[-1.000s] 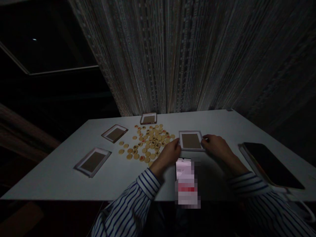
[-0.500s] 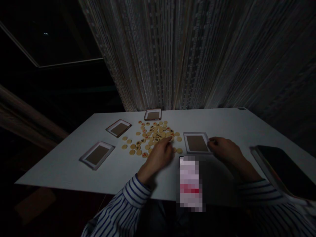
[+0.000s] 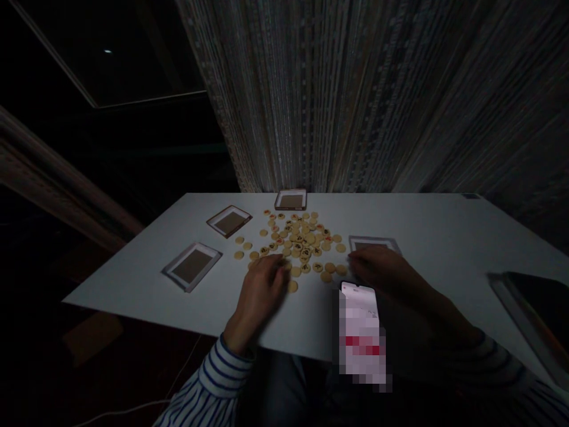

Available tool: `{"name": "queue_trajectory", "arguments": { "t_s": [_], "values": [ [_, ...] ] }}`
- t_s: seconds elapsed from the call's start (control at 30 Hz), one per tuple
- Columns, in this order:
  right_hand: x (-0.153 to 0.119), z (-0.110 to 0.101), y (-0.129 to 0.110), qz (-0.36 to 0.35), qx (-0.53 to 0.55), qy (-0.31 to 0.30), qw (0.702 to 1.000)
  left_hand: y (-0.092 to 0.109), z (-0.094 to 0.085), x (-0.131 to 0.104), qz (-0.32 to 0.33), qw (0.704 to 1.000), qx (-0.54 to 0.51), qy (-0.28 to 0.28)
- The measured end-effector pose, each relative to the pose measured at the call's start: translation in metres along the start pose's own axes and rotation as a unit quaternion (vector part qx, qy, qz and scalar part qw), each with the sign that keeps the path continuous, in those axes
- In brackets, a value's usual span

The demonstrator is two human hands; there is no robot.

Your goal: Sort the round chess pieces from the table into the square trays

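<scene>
Round wooden Chinese chess pieces (image 3: pixel 299 238), with red or dark characters or plain backs, lie in a loose heap on the white table (image 3: pixel 427 225). At the heap's near left edge is my left hand (image 3: pixel 260 290), its fingers curled and pressed together, touching or just over some pieces. What lies inside those fingers is hidden. My right hand (image 3: pixel 382 267) hangs over the near side of a shallow framed box (image 3: pixel 376 240), fingertips pointing at the heap's right edge. It is dark and smeared by motion, so its grip is unclear.
Similar shallow boxes stand at the left (image 3: pixel 192 267), back left (image 3: pixel 229 221) and back (image 3: pixel 291 200). A lit phone (image 3: pixel 359 296), partly pixelated, lies near the front edge. A dark object (image 3: pixel 537 302) rests at the right. Strand curtains (image 3: pixel 329 107) hang behind.
My left hand has drawn back from the heap's middle to its near left edge. My right hand has moved from the right box's right side across its near side. The view has shifted.
</scene>
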State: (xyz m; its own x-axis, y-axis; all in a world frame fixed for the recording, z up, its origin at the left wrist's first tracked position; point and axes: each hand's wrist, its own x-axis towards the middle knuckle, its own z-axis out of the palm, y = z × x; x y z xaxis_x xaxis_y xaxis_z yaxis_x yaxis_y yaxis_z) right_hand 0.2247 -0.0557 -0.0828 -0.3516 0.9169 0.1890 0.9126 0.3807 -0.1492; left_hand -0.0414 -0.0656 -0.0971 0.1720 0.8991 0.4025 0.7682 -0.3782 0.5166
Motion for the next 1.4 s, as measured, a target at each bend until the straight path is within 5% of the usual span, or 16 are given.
{"name": "queue_trajectory", "arguments": {
  "t_s": [0.2, 0.4, 0.63, 0.83, 1.0, 1.1, 1.23, 1.4],
  "values": [
    [0.021, 0.008, -0.029, -0.062, -0.038, -0.058, 0.996, 0.008, 0.011, -0.003, 0.042, 0.998, 0.028, -0.043],
    [0.04, 0.01, -0.047, -0.064, -0.075, -0.101, 0.99, 0.006, 0.025, -0.001, 0.046, 0.999, 0.022, -0.018],
    [0.048, 0.024, -0.047, -0.063, -0.083, -0.101, 0.989, 0.001, 0.025, -0.001, 0.038, 0.999, 0.018, -0.005],
    [0.045, 0.017, -0.049, -0.056, -0.067, -0.094, 0.992, 0.007, 0.018, 0.003, 0.018, 1.0, 0.01, -0.018],
    [0.033, 0.008, -0.039, -0.105, 0.011, -0.038, 0.994, 0.018, 0.019, 0.006, -0.02, 0.994, -0.101, -0.032],
    [0.02, 0.004, -0.03, -0.137, 0.077, 0.004, 0.988, 0.031, 0.024, 0.014, -0.085, 0.965, -0.238, -0.066],
    [0.004, -0.007, -0.023, -0.159, 0.127, 0.057, 0.977, 0.055, 0.03, 0.025, -0.162, 0.891, -0.398, -0.146],
    [-0.015, -0.027, -0.017, -0.135, 0.179, 0.063, 0.973, 0.083, 0.042, 0.032, -0.21, 0.812, -0.515, -0.179]
  ]
}}
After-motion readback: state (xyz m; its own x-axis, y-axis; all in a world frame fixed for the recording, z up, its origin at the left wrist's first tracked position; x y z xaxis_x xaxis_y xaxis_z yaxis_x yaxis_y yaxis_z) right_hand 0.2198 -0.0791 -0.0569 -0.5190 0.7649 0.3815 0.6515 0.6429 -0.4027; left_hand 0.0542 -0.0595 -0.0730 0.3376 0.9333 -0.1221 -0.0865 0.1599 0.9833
